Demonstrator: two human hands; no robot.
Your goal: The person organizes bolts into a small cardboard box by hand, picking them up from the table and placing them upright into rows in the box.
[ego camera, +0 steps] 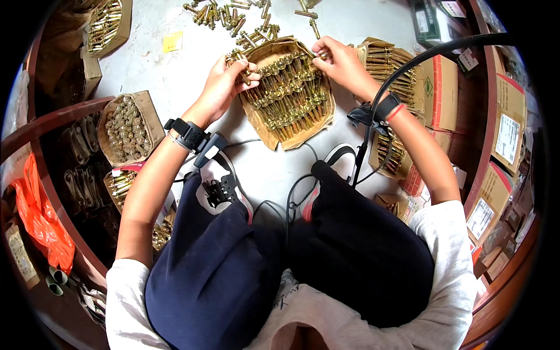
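Note:
An open, torn cardboard box (326, 124) sits on the pale floor before my feet. Inside it, yellow-plated expansion anchor bolts (288, 94) lie packed in several rows. My left hand (218, 83) is at the box's upper left edge, with a few anchor bolts (242, 68) between thumb and fingers. At the upper right edge, my right hand (343, 61) pinches a small metal piece (323, 56), seemingly a bolt, mostly hidden by the fingers. Just beyond the box lies a scattered pile of loose anchor bolts (223, 17).
More bolt-filled cartons stand at left (151, 116), upper left (124, 28) and right (418, 98). A black cable (420, 57) arches over my right forearm; thinner cords (286, 205) run between my shoes. Dark red shelf rails (74, 111) flank both sides. A yellow paper (173, 42) lies on the floor.

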